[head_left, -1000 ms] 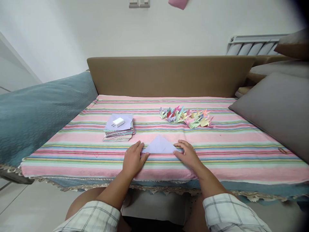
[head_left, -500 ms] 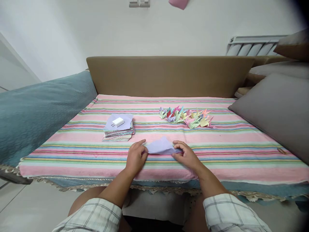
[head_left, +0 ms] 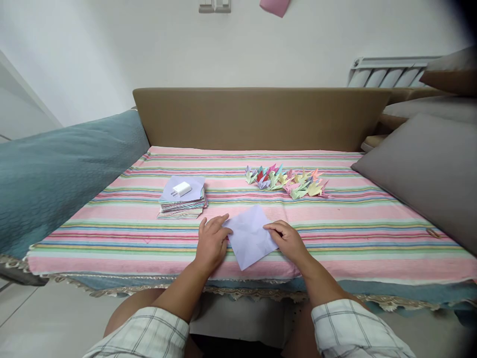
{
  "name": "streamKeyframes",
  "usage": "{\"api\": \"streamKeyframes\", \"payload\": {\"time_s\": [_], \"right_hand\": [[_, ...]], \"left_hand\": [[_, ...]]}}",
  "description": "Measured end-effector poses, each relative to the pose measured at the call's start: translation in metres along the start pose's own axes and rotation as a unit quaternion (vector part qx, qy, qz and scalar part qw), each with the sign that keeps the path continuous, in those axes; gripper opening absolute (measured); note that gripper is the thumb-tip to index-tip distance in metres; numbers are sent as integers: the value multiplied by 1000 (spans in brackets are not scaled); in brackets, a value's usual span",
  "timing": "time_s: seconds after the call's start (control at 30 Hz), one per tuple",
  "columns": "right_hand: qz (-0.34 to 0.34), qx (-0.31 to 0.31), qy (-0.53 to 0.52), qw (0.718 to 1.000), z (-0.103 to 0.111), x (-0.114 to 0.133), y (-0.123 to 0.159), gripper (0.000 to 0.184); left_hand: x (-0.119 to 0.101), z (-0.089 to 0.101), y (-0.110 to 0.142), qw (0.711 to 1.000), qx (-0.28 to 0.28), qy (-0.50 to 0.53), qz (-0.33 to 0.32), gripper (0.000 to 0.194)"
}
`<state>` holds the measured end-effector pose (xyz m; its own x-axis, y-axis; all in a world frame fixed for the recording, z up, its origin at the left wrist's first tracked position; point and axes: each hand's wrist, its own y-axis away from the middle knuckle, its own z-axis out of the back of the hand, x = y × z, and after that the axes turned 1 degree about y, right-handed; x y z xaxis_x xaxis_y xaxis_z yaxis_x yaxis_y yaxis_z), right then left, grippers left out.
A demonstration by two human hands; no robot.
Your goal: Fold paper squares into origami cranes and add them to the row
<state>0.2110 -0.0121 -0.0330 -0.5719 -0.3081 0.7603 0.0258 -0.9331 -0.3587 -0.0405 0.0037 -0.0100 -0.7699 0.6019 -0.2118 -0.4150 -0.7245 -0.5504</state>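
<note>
A lavender square sheet of origami paper (head_left: 250, 237), marked with fold creases, lies opened out on the striped cloth, one corner pointing toward me. At its left corner is my left hand (head_left: 211, 242), with the paper's edge between thumb and fingers. My right hand (head_left: 288, 240) pinches the right side of the sheet, fingers curled and thumb at the edge. Beyond the sheet sits a cluster of folded paper cranes (head_left: 278, 180) in many colours. To the left is a stack of paper squares (head_left: 182, 208) with a white charger plug (head_left: 182, 189) on top.
The striped cloth (head_left: 112, 233) covers a sofa seat with a brown backrest (head_left: 261, 119). A blue-covered armrest (head_left: 70, 169) bounds the left, and grey cushions (head_left: 428, 159) pile up at the right. A small brown item (head_left: 433, 232) lies near the cushions.
The lavender paper was folded over between my hands; now it is spread out as a square, its lower corner toward me. My hands have shifted only slightly.
</note>
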Motion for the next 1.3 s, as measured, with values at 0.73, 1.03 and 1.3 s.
{"api": "streamKeyframes", "payload": {"time_s": [0.73,1.03,1.3], "right_hand": [[56,-61,165,983,1,16,12,32],[-1,55,173,983,5,2,6,39],[-10,17,133,991,4,-7,3,28]], "left_hand": [[-4,-8,5,997,62,0,-41,24],[0,-3,6,994,102,23,-24,30],[6,-6,-1,996,80,-4,33,23]]}}
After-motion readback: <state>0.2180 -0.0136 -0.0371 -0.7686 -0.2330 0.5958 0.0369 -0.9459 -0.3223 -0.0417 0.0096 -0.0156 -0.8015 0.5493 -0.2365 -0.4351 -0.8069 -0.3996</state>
